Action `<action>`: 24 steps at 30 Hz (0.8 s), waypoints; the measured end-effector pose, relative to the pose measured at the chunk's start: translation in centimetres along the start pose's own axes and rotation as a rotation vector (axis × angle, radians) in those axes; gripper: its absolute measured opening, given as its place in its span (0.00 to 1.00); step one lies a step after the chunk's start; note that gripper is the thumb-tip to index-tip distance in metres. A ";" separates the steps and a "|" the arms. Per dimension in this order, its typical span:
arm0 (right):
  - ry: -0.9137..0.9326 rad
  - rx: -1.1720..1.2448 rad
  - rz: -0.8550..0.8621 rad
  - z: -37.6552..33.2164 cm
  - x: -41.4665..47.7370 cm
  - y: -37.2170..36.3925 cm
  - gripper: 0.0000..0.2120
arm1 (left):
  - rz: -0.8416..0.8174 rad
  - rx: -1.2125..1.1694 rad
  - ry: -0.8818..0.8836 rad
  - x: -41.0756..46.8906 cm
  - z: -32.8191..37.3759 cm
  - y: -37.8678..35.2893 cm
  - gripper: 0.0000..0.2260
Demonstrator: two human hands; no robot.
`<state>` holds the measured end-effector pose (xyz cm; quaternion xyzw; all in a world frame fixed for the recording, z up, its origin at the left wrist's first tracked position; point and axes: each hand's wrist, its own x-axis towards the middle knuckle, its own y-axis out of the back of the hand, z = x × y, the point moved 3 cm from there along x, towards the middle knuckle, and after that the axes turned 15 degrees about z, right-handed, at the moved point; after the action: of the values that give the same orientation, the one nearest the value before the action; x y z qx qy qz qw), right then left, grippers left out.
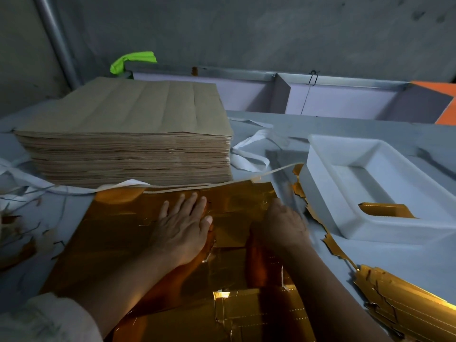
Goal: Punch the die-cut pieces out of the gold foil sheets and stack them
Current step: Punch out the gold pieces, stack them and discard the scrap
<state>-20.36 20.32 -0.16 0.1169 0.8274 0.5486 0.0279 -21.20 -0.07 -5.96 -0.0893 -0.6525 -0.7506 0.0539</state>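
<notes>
- The shiny gold foil sheet point(118, 233) lies flat on the grey table point(385, 262) directly in front of the person. Its far edge runs left to right just before the foot of the tall stack of brown paper sheets point(123, 134).
- The foil's left edge slants back toward the person, and cut lines and rows of perforation show in its near part. The bottom of the view cuts off its near end, so its long axis cannot be told for certain.
- The left hand point(183, 230) rests palm down on the middle of the foil. Its fingers are straight and slightly spread, pointing away toward the brown stack, and its forearm comes in from a pale sleeve point(44, 319) at lower left.
- The right hand point(281, 224) sits knuckles up at the foil's right edge with its fingers bent downward. It is blurred, so I cannot tell whether it grips anything.
- A ragged gold scrap strip point(333, 245) trails along the table just right of that hand, toward a heap of gold offcuts point(407, 302) that the lower right corner cuts off.
- A white moulded plastic tray point(328, 193) stands to the right and holds a small stack of gold die-cut pieces point(387, 209) in its well.
- Loose white paper strips point(251, 149) lie between the brown stack and the tray.
</notes>
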 end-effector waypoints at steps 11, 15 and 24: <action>-0.334 0.598 -0.103 2.2 1.5 -0.2 0.03 | -0.006 -0.009 0.006 0.0 0.0 0.1 0.26; -0.506 0.760 -0.208 2.9 1.8 0.7 0.08 | -0.013 -0.003 0.011 0.0 0.1 0.1 0.26; -0.720 1.092 -0.247 4.9 1.7 1.9 0.04 | -0.018 -0.009 -0.001 -0.2 0.1 0.3 0.27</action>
<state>-20.88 25.82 -0.17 0.1945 0.9328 -0.0300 0.3019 -20.96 -0.01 -5.70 -0.0840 -0.6500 -0.7539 0.0465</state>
